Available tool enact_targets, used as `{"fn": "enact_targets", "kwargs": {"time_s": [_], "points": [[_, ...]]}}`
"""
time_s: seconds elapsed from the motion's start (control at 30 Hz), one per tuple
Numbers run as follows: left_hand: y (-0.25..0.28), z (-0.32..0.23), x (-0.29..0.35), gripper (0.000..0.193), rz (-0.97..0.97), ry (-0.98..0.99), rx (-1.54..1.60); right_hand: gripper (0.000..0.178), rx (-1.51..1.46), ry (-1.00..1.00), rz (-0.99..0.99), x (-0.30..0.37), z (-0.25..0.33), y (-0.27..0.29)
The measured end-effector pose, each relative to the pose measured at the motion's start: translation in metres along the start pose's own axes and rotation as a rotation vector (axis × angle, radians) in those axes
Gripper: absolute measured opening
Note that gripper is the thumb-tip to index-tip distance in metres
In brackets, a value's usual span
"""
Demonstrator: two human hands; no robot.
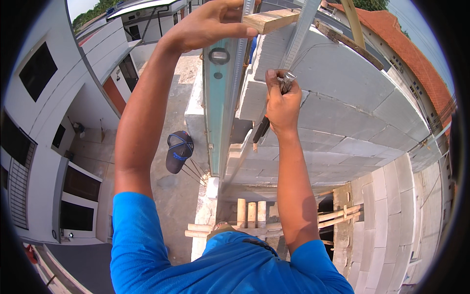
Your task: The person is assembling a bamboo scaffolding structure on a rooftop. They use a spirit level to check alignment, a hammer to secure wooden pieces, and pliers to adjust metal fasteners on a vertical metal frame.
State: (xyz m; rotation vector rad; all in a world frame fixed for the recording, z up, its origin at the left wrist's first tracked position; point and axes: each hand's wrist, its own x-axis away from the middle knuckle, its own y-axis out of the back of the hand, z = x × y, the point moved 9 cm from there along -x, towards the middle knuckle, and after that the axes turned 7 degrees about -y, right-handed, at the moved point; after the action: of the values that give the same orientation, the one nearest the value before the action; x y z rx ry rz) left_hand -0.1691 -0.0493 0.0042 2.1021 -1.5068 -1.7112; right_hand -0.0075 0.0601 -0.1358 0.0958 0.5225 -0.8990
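My left hand (pixel 208 24) is raised at the top, its fingers and thumb closed about the upper part of an upright galvanised metal profile (pixel 239 63). The thumb tip meets the end of a short wooden block (pixel 272 20). Below that hand a long greenish spirit level (pixel 219 98) stands upright alongside the profile. My right hand (pixel 284 105) is closed around a hand tool with a shiny metal head and a black handle (pixel 263 128), in front of the pale block wall (pixel 342 110). The fingers hide much of the tool, so its exact kind is unclear.
A second metal profile (pixel 299 34) leans against the wall top. Thin wire hangs near it. Wooden poles (pixel 252 213) lie below me, beside gaps in the staging. A dark cap (pixel 179 152) shows at lower left, with thin rods beside it. White houses (pixel 93 98) stand to the left.
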Motion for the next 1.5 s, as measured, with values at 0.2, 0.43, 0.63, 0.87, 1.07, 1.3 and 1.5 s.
{"fn": "enact_targets", "kwargs": {"time_s": [0.2,0.43,0.63,0.87,1.07,1.3,1.5], "points": [[-0.010,-0.015,-0.007,0.077,0.119,0.096,0.390,0.040,0.005,-0.049,0.129,-0.038,0.075,-0.018],[-0.008,-0.015,-0.004,0.065,0.182,0.078,0.380,0.041,-0.011,-0.075,0.189,-0.055,0.071,-0.029],[-0.004,-0.016,-0.004,0.068,0.172,0.094,0.296,0.045,-0.034,-0.108,0.193,-0.050,0.070,-0.035],[-0.002,-0.017,-0.001,0.069,0.147,0.134,0.206,0.044,-0.051,-0.096,0.217,-0.051,0.069,-0.035],[-0.002,-0.022,-0.002,0.068,0.150,0.095,0.155,0.042,-0.061,-0.126,0.215,-0.050,0.071,-0.035],[-0.009,-0.043,0.001,0.056,-0.015,0.228,0.068,0.040,-0.073,-0.138,0.218,-0.053,0.067,-0.032],[-0.008,-0.043,-0.005,0.048,-0.112,-0.026,-0.024,0.037,-0.065,-0.113,0.239,-0.051,0.073,-0.036]]}}
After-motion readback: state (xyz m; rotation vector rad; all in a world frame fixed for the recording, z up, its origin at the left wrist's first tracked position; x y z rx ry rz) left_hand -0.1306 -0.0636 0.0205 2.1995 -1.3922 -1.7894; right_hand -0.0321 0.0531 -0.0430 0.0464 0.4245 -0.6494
